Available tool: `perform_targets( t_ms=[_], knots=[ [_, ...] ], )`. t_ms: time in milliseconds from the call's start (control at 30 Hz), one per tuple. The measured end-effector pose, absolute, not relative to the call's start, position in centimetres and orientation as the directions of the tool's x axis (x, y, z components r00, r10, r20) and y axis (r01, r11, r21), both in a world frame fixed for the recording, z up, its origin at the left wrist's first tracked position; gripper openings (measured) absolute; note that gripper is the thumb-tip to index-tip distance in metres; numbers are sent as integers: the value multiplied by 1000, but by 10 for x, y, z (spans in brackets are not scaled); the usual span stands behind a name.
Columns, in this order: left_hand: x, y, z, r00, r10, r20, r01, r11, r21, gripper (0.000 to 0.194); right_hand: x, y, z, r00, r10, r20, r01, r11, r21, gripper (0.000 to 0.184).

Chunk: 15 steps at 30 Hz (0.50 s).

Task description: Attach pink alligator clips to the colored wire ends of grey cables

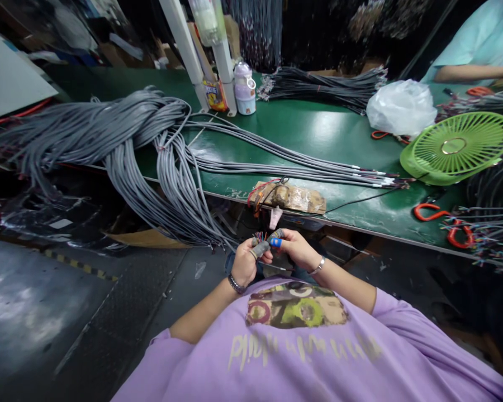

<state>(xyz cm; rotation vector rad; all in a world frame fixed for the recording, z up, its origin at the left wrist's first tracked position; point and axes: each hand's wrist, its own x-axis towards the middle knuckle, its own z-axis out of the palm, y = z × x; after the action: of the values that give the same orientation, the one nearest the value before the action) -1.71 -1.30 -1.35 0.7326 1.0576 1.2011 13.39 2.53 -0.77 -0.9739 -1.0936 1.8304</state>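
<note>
I log left hand point(246, 261) and right hand point(297, 247), fingers closed on thin multicoloured wires point(260, 237), apparently to steady them, grey round-sheathed cables point(142, 120) at ten o'clock.

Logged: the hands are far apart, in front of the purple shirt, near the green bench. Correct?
Not far apart: the head view shows the left hand and right hand close together, in front of the purple shirt, near the green bench.
</note>
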Motion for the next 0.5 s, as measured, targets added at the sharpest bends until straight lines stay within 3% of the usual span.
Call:
perform_targets(
  t_ms=[133, 300, 500],
  knots=[
    [-17, -12, -13, 24, 965, -263, -440, 246, 864, 25, 132, 27, -14, -415, 870, -265, -281, -399, -873, 29],
    [-17, -13, -12, 127, 952, -280, -403, 308, 862, 27, 125, 27, -16, -409, 875, -260, -324, -406, -855, 28],
    [-18, -15, -8, -33, 984, -174, -353, 151, 923, 26, 126, 28, -18, -385, 862, -330, -396, -477, -785, 33]
  ],
)
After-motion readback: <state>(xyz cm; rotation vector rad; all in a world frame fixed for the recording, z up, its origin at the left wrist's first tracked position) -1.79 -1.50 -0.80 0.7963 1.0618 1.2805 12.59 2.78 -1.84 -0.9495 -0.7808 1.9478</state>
